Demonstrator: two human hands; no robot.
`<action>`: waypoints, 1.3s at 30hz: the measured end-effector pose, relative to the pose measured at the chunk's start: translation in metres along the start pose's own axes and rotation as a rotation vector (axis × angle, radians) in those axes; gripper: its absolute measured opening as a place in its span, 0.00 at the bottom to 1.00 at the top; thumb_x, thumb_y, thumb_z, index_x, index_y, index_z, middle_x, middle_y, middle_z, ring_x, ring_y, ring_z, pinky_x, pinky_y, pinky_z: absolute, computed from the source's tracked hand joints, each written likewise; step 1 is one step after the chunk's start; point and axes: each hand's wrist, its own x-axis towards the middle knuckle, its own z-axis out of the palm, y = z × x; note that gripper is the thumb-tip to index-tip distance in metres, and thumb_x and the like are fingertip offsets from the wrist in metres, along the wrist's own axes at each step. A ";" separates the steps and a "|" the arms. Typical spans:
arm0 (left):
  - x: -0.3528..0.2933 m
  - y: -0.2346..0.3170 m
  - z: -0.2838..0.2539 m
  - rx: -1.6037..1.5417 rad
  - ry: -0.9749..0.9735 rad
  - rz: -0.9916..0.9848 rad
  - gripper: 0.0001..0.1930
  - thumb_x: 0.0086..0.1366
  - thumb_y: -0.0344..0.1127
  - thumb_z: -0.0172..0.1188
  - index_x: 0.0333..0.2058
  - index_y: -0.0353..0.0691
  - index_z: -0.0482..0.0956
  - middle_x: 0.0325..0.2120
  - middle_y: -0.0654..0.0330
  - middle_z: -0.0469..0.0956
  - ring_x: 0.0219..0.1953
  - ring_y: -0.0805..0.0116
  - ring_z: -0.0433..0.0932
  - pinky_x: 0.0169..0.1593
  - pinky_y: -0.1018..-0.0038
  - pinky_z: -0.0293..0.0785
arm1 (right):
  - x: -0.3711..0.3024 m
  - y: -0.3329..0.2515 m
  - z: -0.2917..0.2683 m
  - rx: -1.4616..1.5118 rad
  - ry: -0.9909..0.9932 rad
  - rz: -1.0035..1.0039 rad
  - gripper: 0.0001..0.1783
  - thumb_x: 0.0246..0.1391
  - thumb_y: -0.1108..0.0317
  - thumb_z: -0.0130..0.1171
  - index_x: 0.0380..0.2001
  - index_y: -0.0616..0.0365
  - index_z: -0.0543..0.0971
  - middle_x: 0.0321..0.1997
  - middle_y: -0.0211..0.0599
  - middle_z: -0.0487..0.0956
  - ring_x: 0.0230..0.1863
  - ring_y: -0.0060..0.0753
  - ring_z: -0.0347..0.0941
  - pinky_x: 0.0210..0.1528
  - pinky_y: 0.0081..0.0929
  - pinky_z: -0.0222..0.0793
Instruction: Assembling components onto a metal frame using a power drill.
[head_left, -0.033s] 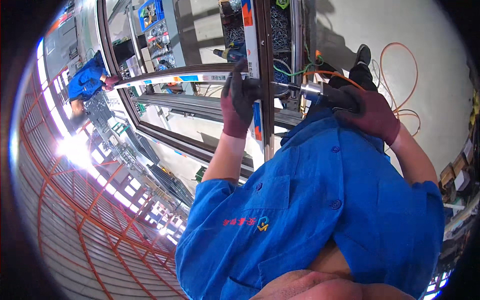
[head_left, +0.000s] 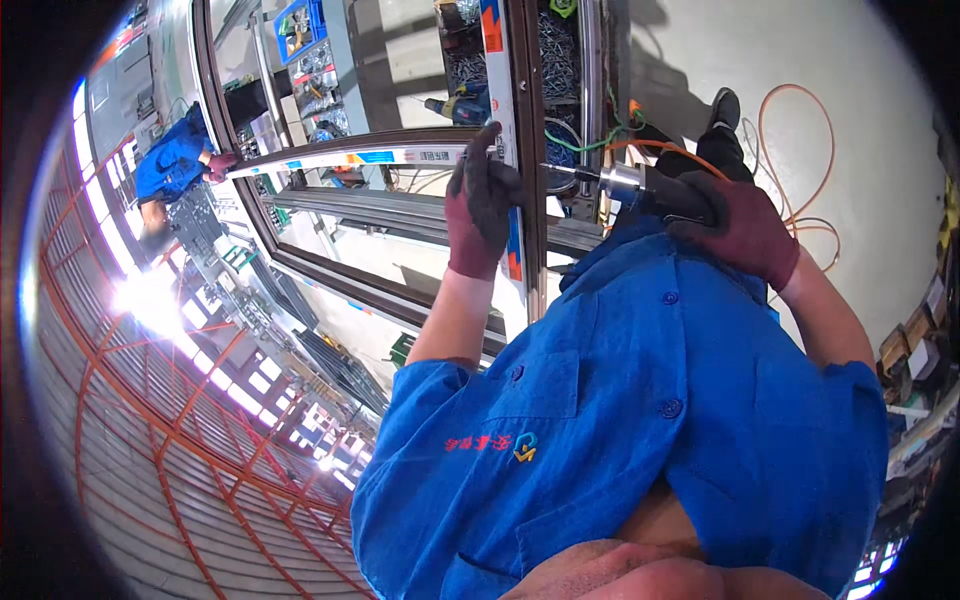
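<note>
Across the upper middle of the view: brown metal frame (head_left: 534, 230), white film with orange and blue patches along its bars; position unchanged from the earlier frame. Power driver (head_left: 626, 182) just right of the nearest bar, no visible shift. Right hand (head_left: 745, 228), gloved, fingers wrapped around the driver's rear body, same as before. Left hand (head_left: 480, 212), gloved, at the bar's other side: moved slightly rightward, one finger now standing out straighter; fingers loosely parted, cannot tell whether they hold anything. Thin bit (head_left: 572, 171) points at the bar; contact unclear.
</note>
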 end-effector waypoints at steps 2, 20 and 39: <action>-0.006 -0.011 0.013 -0.332 -0.028 0.005 0.20 0.87 0.37 0.49 0.69 0.37 0.75 0.27 0.66 0.73 0.27 0.77 0.77 0.35 0.73 0.83 | 0.001 -0.002 -0.003 -0.011 -0.035 0.009 0.35 0.55 0.46 0.77 0.62 0.51 0.83 0.49 0.49 0.89 0.51 0.56 0.87 0.55 0.46 0.81; -0.003 -0.020 0.085 -0.865 0.059 -0.340 0.23 0.87 0.53 0.52 0.59 0.36 0.78 0.19 0.67 0.71 0.24 0.77 0.70 0.31 0.76 0.67 | -0.004 0.019 -0.005 -0.036 -0.032 0.033 0.36 0.53 0.44 0.77 0.60 0.52 0.84 0.48 0.51 0.90 0.50 0.56 0.88 0.55 0.46 0.83; 0.025 -0.066 0.109 -1.167 -0.026 -0.618 0.21 0.84 0.48 0.59 0.64 0.39 0.76 0.27 0.68 0.68 0.29 0.75 0.69 0.36 0.75 0.72 | 0.035 0.028 0.008 -0.146 -0.014 0.018 0.37 0.55 0.39 0.73 0.61 0.49 0.82 0.42 0.52 0.89 0.44 0.59 0.87 0.49 0.51 0.82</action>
